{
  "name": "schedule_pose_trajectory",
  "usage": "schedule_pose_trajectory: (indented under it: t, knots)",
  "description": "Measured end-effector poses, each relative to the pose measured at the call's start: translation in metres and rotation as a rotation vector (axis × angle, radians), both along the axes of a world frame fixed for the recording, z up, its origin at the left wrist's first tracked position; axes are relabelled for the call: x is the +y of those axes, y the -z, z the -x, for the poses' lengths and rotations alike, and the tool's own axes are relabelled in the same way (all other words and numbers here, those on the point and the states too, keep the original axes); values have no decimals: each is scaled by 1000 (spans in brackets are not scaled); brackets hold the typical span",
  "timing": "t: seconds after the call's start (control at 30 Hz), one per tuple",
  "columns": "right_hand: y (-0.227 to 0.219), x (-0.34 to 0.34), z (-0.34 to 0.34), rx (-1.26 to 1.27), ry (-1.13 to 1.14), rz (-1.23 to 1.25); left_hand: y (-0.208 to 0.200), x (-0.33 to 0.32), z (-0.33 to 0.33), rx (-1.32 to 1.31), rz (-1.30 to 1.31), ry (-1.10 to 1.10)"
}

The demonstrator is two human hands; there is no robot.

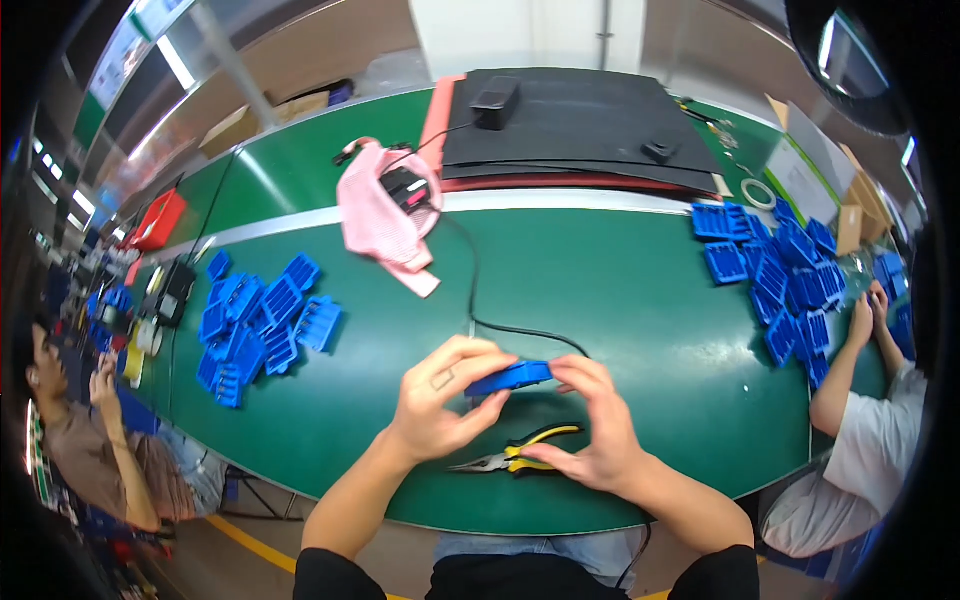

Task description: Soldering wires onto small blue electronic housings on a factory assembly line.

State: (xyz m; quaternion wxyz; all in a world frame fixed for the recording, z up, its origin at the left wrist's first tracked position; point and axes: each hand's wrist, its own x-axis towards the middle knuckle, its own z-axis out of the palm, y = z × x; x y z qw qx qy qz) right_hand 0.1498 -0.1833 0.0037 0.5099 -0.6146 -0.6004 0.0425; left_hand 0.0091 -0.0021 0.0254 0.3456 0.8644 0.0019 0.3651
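My left hand [440, 395] is closed on a small blue plastic block [515, 377], pinching it between thumb and fingers above the front of the table. At the block's right end are the fingertips of my right hand [603, 425], whose thumb is spread well apart from them. Below the block lie long-nose pliers [515, 455] with yellow and black handles, their jaws toward the left. The right thumb partly covers a handle of the pliers.
Blue plastic parts [245, 330] are heaped on the green table [400, 325] at left, with another heap [785, 270] at right. A pink cloth [375, 215], a black cable [476, 275] and black sheets [580, 125] lie beyond. Co-workers sit on both sides.
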Motion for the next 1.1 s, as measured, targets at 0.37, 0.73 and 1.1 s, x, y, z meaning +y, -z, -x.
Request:
schedule_pose_trajectory:
  t: [0.37, 0.73, 1.1]
  knots:
    - [12, 0, -11, 201, -72, 71, -1, -9, -2, 151, -164, 11]
    - [16, -1, -15, 196, -115, 118, 0, -7, 0, 257, -177, 39]
    - [23, 4, -14, 176, -253, 133, -7, -9, 3, 286, -154, 113]
